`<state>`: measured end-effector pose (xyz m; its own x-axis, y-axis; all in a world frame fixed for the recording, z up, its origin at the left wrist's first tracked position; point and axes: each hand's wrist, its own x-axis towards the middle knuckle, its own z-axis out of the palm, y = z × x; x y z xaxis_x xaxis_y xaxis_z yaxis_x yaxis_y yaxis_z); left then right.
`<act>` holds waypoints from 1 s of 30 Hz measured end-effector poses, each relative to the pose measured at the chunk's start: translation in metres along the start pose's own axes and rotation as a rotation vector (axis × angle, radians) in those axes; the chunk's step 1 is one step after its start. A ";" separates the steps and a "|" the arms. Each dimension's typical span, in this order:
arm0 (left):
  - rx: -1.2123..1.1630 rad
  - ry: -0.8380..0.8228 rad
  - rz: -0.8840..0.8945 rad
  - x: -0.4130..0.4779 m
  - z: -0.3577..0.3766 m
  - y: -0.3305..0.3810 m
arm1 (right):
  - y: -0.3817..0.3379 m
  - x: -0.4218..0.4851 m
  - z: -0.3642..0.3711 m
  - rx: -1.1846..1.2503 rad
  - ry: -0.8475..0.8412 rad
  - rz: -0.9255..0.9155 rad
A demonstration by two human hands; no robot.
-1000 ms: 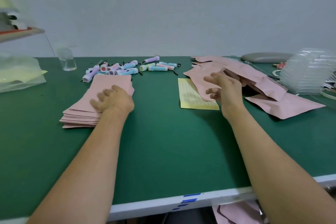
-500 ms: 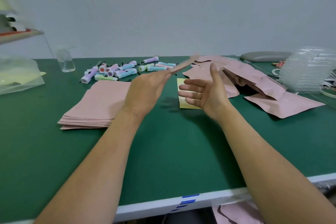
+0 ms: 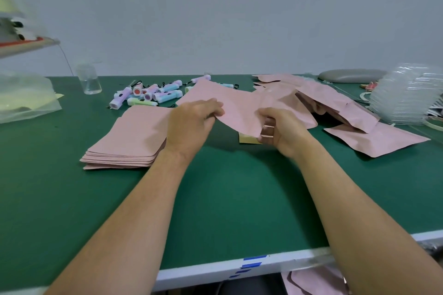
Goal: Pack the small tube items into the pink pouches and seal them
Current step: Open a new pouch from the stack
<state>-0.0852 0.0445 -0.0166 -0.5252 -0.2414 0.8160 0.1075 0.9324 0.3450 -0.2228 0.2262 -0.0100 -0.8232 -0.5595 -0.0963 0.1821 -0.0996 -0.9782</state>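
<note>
Surface (image 3: 227, 199): green mat with a white front edge; carries everything listed
Pouch heap (image 3: 354, 115): pink pouches lying loose and overlapped at right rear, some bulging; likely the done pile, kept clear of the blanks
Pouch stack (image 3: 129, 136): flat empty pink pouches squared up at left, just beside the left hand, so one can be drawn off at a time
Clear plastic stack (image 3: 407, 96): far right edge, apart from the work
Plastic bag (image 3: 24, 98): translucent, far left, contents unclear
Held pouch (image 3: 237, 105): one pink pouch lifted off the surface at centre, tilted, spanning both hands; empty by its flatness, probably being opened at the mouth
Left hand (image 3: 191, 124): grip closed on the pouch's near left edge, thumb and fingers pinching it
Right hand (image 3: 282, 132): grip curled round the pouch's lower right corner, fingertips tucked under it
Tube items (image 3: 158, 94): small pastel tubes clustered at rear, behind the stack, none yet packed into the held pouch
Yellow sheet (image 3: 247, 139): mostly hidden under the right hand
Glass bottle (image 3: 88, 81): clear, upright, left rear
</note>
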 end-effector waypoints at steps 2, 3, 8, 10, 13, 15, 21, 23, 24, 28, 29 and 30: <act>0.034 -0.020 -0.077 0.002 -0.001 -0.001 | -0.001 -0.003 0.001 0.000 -0.056 -0.055; 0.058 -0.062 -0.097 0.002 -0.002 0.000 | -0.001 -0.004 0.002 -0.006 -0.069 -0.097; -0.053 -0.223 -0.122 -0.001 0.004 0.020 | -0.003 -0.010 0.008 -0.163 0.036 -0.376; -0.315 -0.206 -0.249 0.000 0.009 0.035 | -0.001 -0.011 0.012 -0.291 0.064 -0.509; -0.603 -0.193 -0.376 0.002 0.016 0.050 | 0.003 -0.014 0.017 -0.451 0.027 -0.646; -0.687 -0.182 -0.447 0.003 0.017 0.051 | 0.007 -0.013 0.019 -0.602 0.023 -0.702; -0.817 -0.235 -0.557 0.007 0.015 0.045 | 0.009 -0.011 0.021 -0.709 0.071 -0.775; -0.854 -0.277 -0.567 0.008 0.012 0.045 | 0.007 -0.012 0.021 -0.708 0.052 -0.800; -0.857 -0.287 -0.572 0.008 0.012 0.043 | 0.007 -0.014 0.021 -0.685 0.023 -0.793; -0.823 -0.245 -0.593 0.011 0.011 0.039 | 0.009 -0.012 0.022 -0.619 -0.097 -0.706; -0.804 -0.229 -0.584 0.011 0.011 0.039 | 0.009 -0.012 0.023 -0.630 -0.116 -0.688; -0.785 -0.215 -0.575 0.012 0.011 0.039 | 0.009 -0.011 0.024 -0.638 -0.129 -0.676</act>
<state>-0.0961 0.0806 0.0014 -0.8061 -0.4746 0.3536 0.2755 0.2279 0.9339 -0.1996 0.2119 -0.0135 -0.5739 -0.6383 0.5130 -0.6740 0.0124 -0.7387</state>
